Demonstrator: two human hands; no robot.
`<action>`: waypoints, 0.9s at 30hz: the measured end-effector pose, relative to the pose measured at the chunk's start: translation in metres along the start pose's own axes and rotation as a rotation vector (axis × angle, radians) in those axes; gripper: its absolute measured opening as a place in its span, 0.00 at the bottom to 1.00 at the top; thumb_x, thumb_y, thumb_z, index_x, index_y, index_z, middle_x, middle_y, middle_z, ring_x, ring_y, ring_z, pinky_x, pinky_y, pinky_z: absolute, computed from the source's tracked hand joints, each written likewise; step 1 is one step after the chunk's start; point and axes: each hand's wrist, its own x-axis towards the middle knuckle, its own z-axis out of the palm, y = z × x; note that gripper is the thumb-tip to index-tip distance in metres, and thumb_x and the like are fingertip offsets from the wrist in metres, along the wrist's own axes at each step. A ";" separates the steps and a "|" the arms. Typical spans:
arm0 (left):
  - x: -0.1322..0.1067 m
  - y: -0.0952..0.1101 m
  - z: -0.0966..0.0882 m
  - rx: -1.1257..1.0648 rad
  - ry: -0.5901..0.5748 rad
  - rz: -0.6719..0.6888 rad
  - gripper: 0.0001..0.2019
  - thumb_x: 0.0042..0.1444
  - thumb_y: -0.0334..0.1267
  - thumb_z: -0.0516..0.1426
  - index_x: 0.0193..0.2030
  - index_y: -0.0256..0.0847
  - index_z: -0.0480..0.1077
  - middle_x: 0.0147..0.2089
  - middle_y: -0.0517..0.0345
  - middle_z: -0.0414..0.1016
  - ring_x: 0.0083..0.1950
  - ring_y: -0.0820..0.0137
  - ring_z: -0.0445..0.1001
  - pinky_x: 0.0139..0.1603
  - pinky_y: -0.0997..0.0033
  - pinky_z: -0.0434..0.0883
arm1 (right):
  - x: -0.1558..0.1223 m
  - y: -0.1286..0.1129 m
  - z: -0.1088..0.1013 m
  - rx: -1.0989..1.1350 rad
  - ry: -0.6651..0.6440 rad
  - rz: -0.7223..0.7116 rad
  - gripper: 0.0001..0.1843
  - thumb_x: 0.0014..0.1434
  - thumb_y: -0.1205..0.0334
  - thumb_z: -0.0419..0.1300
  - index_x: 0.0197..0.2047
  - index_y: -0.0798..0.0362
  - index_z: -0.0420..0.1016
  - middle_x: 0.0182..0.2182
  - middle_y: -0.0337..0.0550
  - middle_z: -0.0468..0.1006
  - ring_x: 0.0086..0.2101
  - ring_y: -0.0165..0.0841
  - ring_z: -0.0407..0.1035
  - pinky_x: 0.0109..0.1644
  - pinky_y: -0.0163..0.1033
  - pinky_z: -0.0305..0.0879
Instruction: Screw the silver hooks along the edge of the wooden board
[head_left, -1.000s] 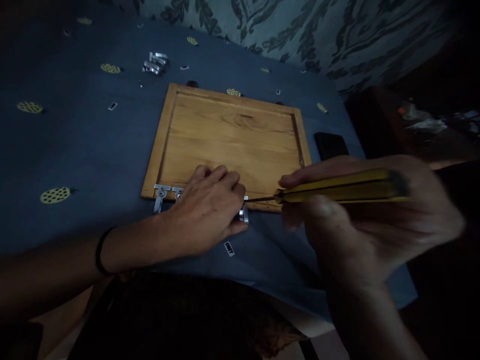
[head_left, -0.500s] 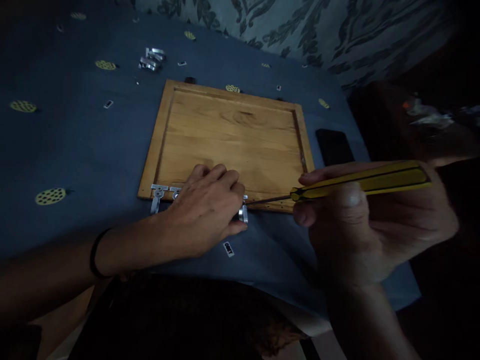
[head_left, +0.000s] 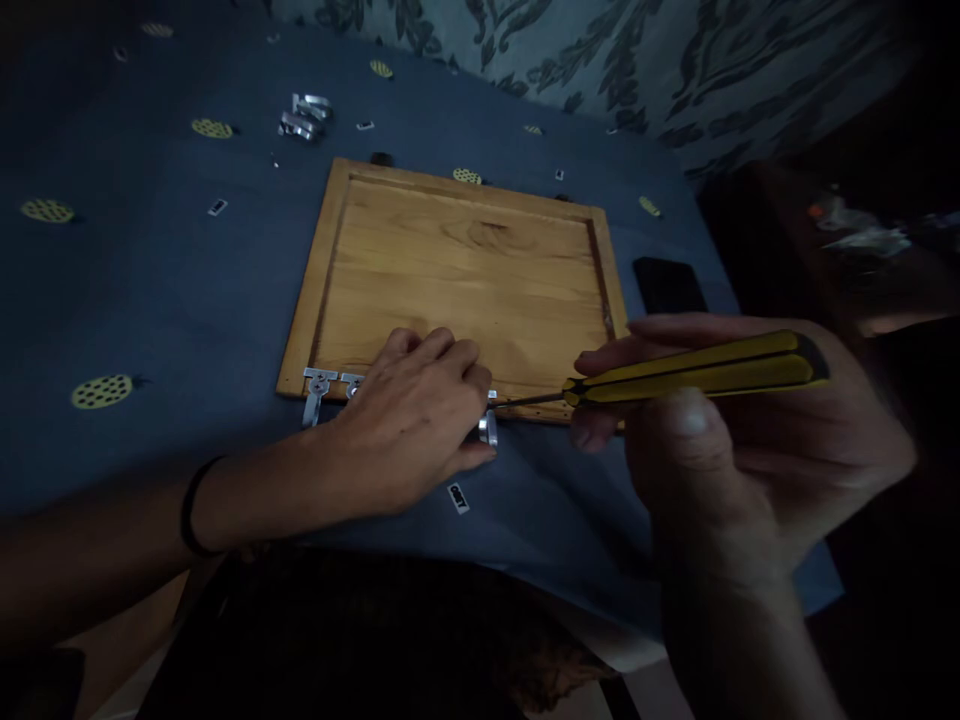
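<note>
A shallow framed wooden board (head_left: 457,270) lies on the cloth, with silvery T-shaped metal hooks (head_left: 318,385) along its near edge. My left hand (head_left: 420,420) is closed over that edge, fingers curled and thumb below, holding a metal hook (head_left: 488,428) that is mostly hidden under it. In my right hand (head_left: 720,450) is a screwdriver (head_left: 697,372) with a yellow and black handle, held almost level between thumb and fingers. Its thin shaft points left to the hook beside my left fingertips; the tip's exact contact cannot be made out.
Several loose metal hooks (head_left: 304,115) lie in a pile at the back left. A dark flat object (head_left: 669,286) rests right of the board. Behind the blue patterned tablecloth (head_left: 150,310) hangs a leaf-patterned fabric (head_left: 555,50). Dim clutter (head_left: 862,235) stands at far right.
The screwdriver's handle has shifted slightly left and turned in my right hand, whose fingers have changed their grip. My left hand and the board have stayed in place.
</note>
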 end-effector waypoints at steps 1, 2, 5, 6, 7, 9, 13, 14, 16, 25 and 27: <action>0.000 0.000 0.000 -0.002 0.002 0.000 0.18 0.63 0.50 0.65 0.46 0.34 0.76 0.46 0.48 0.76 0.54 0.53 0.72 0.55 0.55 0.66 | 0.001 -0.001 -0.002 -0.014 -0.030 0.006 0.14 0.64 0.56 0.69 0.53 0.42 0.84 0.39 0.35 0.85 0.22 0.28 0.75 0.28 0.43 0.79; 0.000 0.000 0.001 -0.004 0.006 0.002 0.18 0.63 0.50 0.66 0.46 0.34 0.76 0.46 0.48 0.76 0.54 0.54 0.72 0.55 0.55 0.67 | 0.002 -0.002 -0.005 -0.023 -0.059 0.009 0.15 0.64 0.56 0.69 0.54 0.40 0.84 0.40 0.35 0.86 0.22 0.28 0.76 0.28 0.42 0.79; -0.001 -0.001 0.003 -0.012 0.029 0.008 0.18 0.63 0.50 0.66 0.45 0.34 0.76 0.46 0.48 0.76 0.54 0.54 0.72 0.55 0.55 0.67 | 0.006 -0.004 -0.009 -0.041 -0.097 0.004 0.11 0.64 0.57 0.69 0.50 0.40 0.86 0.39 0.35 0.86 0.21 0.27 0.74 0.26 0.40 0.77; -0.001 -0.001 0.003 -0.014 0.035 0.007 0.18 0.63 0.50 0.66 0.45 0.35 0.76 0.46 0.48 0.76 0.53 0.54 0.72 0.55 0.55 0.67 | 0.007 -0.004 -0.009 -0.043 -0.100 -0.007 0.10 0.64 0.57 0.70 0.48 0.40 0.87 0.39 0.34 0.86 0.21 0.26 0.73 0.24 0.39 0.75; -0.001 -0.001 0.004 -0.015 0.035 0.004 0.17 0.62 0.49 0.66 0.45 0.35 0.76 0.46 0.49 0.76 0.53 0.55 0.72 0.55 0.55 0.67 | 0.008 -0.003 -0.008 -0.043 -0.100 -0.020 0.08 0.63 0.57 0.70 0.47 0.41 0.87 0.39 0.34 0.86 0.21 0.25 0.73 0.23 0.38 0.74; -0.001 -0.001 0.004 -0.014 0.034 0.000 0.17 0.62 0.49 0.67 0.44 0.35 0.76 0.46 0.49 0.76 0.53 0.55 0.73 0.55 0.56 0.67 | 0.010 -0.002 -0.007 -0.041 -0.096 -0.041 0.07 0.62 0.57 0.71 0.44 0.43 0.87 0.39 0.35 0.86 0.22 0.26 0.73 0.21 0.37 0.71; -0.001 -0.001 0.004 -0.019 0.039 0.013 0.17 0.63 0.49 0.66 0.45 0.34 0.76 0.46 0.49 0.76 0.53 0.55 0.73 0.55 0.55 0.67 | 0.010 0.003 -0.001 0.001 -0.052 -0.080 0.08 0.58 0.56 0.74 0.38 0.50 0.85 0.33 0.38 0.84 0.28 0.29 0.77 0.27 0.38 0.76; -0.001 -0.001 0.004 -0.020 0.042 0.016 0.17 0.63 0.49 0.66 0.45 0.34 0.76 0.46 0.49 0.76 0.53 0.55 0.73 0.55 0.55 0.67 | 0.010 0.004 0.000 0.025 -0.039 -0.092 0.09 0.58 0.57 0.75 0.36 0.52 0.84 0.32 0.38 0.84 0.28 0.30 0.77 0.28 0.38 0.76; -0.001 0.000 0.003 -0.020 0.035 0.012 0.17 0.63 0.49 0.66 0.45 0.34 0.76 0.46 0.48 0.77 0.53 0.54 0.73 0.55 0.55 0.67 | 0.010 0.006 0.002 0.074 -0.028 -0.099 0.09 0.57 0.60 0.75 0.35 0.53 0.81 0.30 0.38 0.82 0.27 0.30 0.76 0.26 0.38 0.75; 0.000 0.000 0.003 -0.013 0.020 0.010 0.17 0.63 0.49 0.66 0.45 0.34 0.77 0.46 0.48 0.76 0.55 0.53 0.73 0.56 0.54 0.67 | 0.009 -0.001 0.019 0.010 0.070 -0.039 0.11 0.55 0.65 0.74 0.32 0.45 0.76 0.27 0.33 0.78 0.18 0.28 0.67 0.18 0.40 0.66; 0.000 0.000 0.002 -0.014 0.013 0.009 0.17 0.63 0.49 0.66 0.45 0.34 0.76 0.46 0.48 0.76 0.54 0.53 0.73 0.56 0.54 0.67 | 0.006 -0.002 0.019 -0.029 0.093 -0.053 0.09 0.56 0.64 0.74 0.33 0.43 0.78 0.28 0.35 0.78 0.19 0.30 0.67 0.18 0.41 0.65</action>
